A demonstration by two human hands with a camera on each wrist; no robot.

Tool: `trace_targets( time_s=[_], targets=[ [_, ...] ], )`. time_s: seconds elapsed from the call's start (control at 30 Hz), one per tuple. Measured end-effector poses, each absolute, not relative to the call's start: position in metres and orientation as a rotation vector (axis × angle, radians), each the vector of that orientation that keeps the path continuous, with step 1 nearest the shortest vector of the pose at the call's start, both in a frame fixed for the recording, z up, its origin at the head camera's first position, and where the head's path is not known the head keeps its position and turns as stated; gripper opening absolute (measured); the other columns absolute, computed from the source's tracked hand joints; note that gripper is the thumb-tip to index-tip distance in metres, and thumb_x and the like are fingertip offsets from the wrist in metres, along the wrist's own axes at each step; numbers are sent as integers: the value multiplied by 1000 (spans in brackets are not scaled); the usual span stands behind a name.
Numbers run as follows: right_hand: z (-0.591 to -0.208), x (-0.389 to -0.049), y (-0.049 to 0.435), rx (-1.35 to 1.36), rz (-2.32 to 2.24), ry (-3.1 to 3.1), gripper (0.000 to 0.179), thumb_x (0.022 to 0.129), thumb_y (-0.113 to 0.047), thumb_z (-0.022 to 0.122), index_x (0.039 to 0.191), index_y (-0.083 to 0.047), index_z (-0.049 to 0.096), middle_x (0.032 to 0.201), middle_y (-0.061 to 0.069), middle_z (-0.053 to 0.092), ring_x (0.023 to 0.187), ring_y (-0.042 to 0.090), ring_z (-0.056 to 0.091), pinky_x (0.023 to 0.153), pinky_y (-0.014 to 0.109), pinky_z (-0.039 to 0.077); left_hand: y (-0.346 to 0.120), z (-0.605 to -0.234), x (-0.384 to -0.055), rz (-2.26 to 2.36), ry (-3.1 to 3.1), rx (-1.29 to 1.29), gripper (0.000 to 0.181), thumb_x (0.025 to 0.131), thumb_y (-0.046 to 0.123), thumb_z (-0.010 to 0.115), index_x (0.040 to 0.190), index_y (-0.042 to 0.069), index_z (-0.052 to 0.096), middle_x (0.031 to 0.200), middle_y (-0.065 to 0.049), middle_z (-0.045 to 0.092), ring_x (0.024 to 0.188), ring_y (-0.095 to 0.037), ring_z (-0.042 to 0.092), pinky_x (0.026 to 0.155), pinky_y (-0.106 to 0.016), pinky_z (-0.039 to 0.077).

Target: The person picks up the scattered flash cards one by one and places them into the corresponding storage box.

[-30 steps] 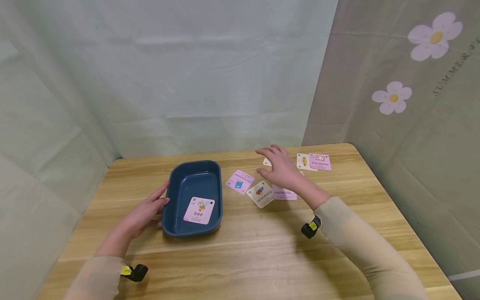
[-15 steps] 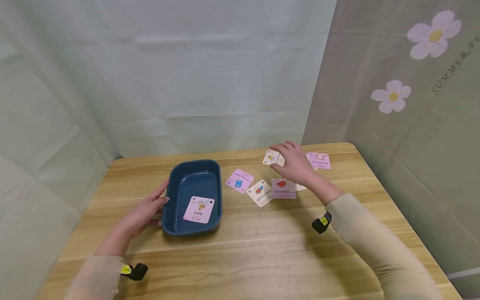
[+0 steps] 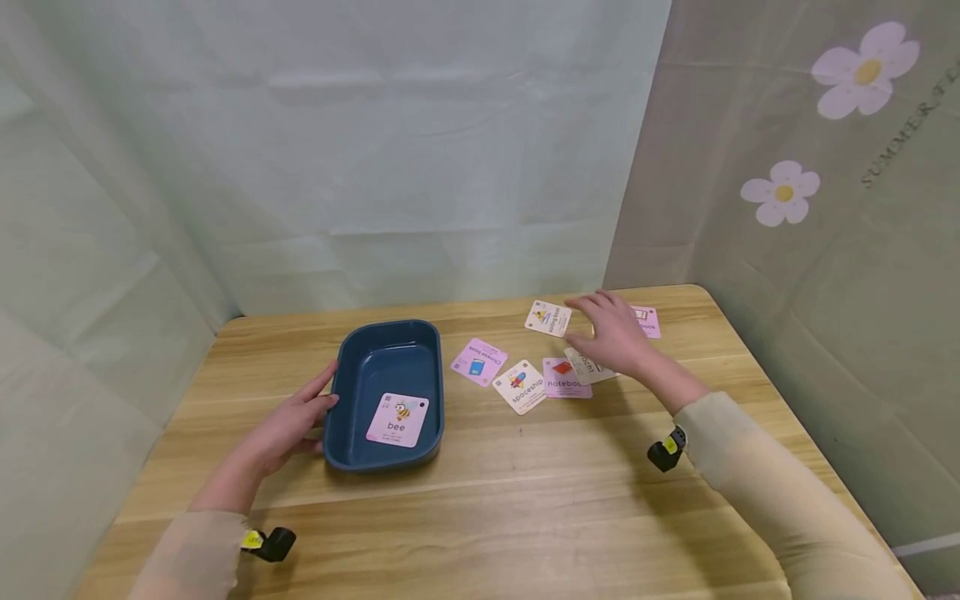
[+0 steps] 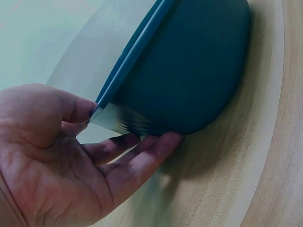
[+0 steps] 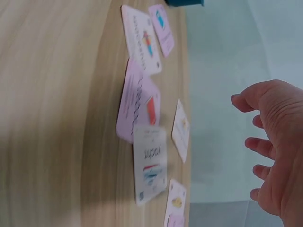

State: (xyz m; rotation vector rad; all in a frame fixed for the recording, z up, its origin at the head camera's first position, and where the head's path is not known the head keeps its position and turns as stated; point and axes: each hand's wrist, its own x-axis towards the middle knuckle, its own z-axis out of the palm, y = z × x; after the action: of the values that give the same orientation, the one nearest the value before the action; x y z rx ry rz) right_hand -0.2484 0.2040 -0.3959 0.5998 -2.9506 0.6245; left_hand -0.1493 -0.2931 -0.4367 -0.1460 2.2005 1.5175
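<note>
A dark blue rectangular tray [image 3: 386, 367] stands on the table with a pink "bee" card [image 3: 397, 420] inside it. My left hand [image 3: 288, 423] holds the tray's left side; in the left wrist view the thumb is at the rim and fingers touch the outer wall [image 4: 184, 71]. Over the cards at the back right hovers my right hand [image 3: 617, 335], fingers loosely bent, holding nothing. It partly covers a white "yacht" card [image 3: 581, 367] and a pink storybook card [image 3: 649, 323]. Near its fingertips lies a white card with a yellow boat picture [image 3: 547, 318].
Between tray and right hand lie a pink "Chinese book" card [image 3: 480, 362], a white "spaceship" card [image 3: 521, 387] and a pink "notebook" card [image 3: 564, 380], overlapped by the yacht card. Curtains [image 3: 465, 167] stand behind the table [image 3: 480, 517] and along both sides.
My right hand has moved rightward above the cards, uncovering the boat card and more of the notebook and yacht cards. The left hand and tray have stayed put.
</note>
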Motion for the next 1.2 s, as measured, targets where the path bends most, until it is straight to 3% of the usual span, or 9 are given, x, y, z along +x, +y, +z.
trace_targets(
  time_s=[0.3,0.67,0.9,1.2],
  targets=[
    [-412,-249,227,609,540,-2966,60,93,-30,70,146,-8,55,150,21,49,146,48,26,119,63,15,-294,-437,-148,1515,2200,-141,67,111,29,37,163,40,-3,168,-28,-1,133,-50,43,80,-42,53],
    [-430,-249,246,583,452,-3026,60,91,-28,73,144,-5,57,149,27,49,145,50,26,117,66,15,-294,-437,-148,1526,2199,-154,67,111,28,37,163,40,-2,167,-28,1,126,-46,47,77,-42,54],
    [-438,-249,254,606,408,-3077,60,90,-30,75,142,-5,59,149,25,49,146,51,24,117,66,11,-295,-438,-149,1535,2190,-156,67,111,28,37,163,41,-2,167,-28,2,125,-45,48,77,-42,53],
    [-443,-252,263,598,407,-3130,66,84,-31,77,143,-6,59,145,25,51,142,50,28,115,68,14,-295,-438,-149,1536,2189,-151,66,111,28,38,163,42,-2,168,-28,1,128,-47,47,78,-42,53]
  ],
)
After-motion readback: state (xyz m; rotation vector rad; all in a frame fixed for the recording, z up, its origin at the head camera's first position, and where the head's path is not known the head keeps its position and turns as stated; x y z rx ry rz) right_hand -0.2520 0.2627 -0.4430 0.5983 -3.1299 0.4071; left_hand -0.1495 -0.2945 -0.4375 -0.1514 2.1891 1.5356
